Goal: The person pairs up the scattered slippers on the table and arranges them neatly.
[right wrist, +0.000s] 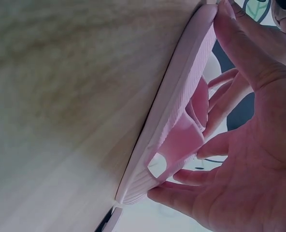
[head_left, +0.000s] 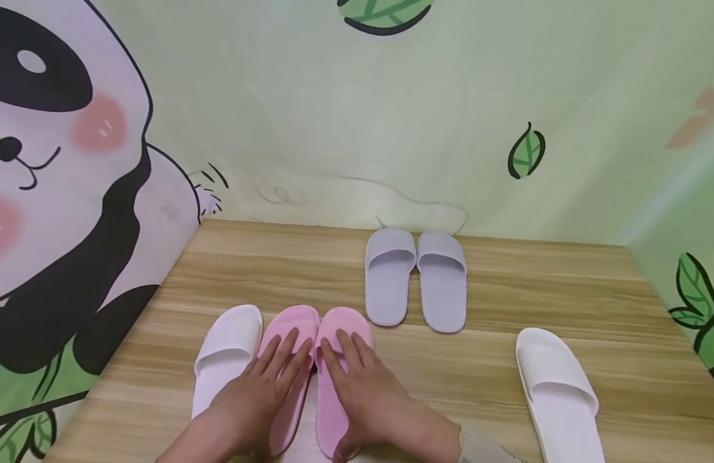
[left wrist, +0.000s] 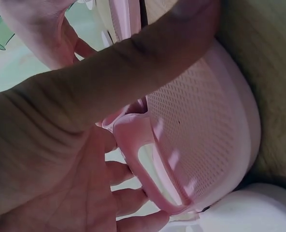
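Two pink slippers lie side by side at the front of the wooden table (head_left: 507, 360). My left hand (head_left: 273, 373) rests flat on the left pink slipper (head_left: 296, 318), fingers straight over its strap. My right hand (head_left: 357, 373) lies the same way on the right pink slipper (head_left: 348, 319). In the left wrist view the thumb (left wrist: 133, 63) runs along the left pink slipper (left wrist: 201, 125). The right wrist view shows my right hand (right wrist: 249, 159) spread over the strap of the right pink slipper (right wrist: 177, 106), thumb at the sole's edge.
A white slipper (head_left: 229, 347) touches the left pink one on its left. Its match (head_left: 556, 386) lies apart at the front right. A pair of grey slippers (head_left: 415, 280) stands at the back centre against the wall. Cartoon-printed walls (head_left: 56, 193) close the table's left, back and right.
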{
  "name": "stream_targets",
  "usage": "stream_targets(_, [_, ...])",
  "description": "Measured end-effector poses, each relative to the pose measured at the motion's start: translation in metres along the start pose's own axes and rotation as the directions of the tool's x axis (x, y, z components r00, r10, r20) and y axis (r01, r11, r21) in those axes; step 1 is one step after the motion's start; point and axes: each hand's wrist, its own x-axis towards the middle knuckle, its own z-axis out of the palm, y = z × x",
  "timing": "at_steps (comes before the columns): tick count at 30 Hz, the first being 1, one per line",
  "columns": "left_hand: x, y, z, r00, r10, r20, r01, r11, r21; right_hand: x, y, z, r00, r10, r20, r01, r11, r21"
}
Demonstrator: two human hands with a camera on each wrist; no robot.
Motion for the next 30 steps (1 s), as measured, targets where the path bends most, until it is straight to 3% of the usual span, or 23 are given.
stream_targets(11, [0.008,-0.006,-0.003,0.999,-0.014,0.049,0.016,0.999,-0.044,0.008,0.001,-0.002,1.000,0.005,0.028,-0.005,1.000,0.007])
stream_targets(20, [0.018,-0.012,-0.007,0.998,-0.005,0.057,0.006,1.000,-0.020,0.019,0.005,0.000,1.000,0.013,-0.004,-0.013,1.000,0.026])
stream_targets(30, [0.030,-0.021,-0.015,0.993,-0.020,0.114,0.023,0.999,-0.026,0.035,0.008,-0.001,0.999,0.039,0.000,-0.039,0.996,0.081])
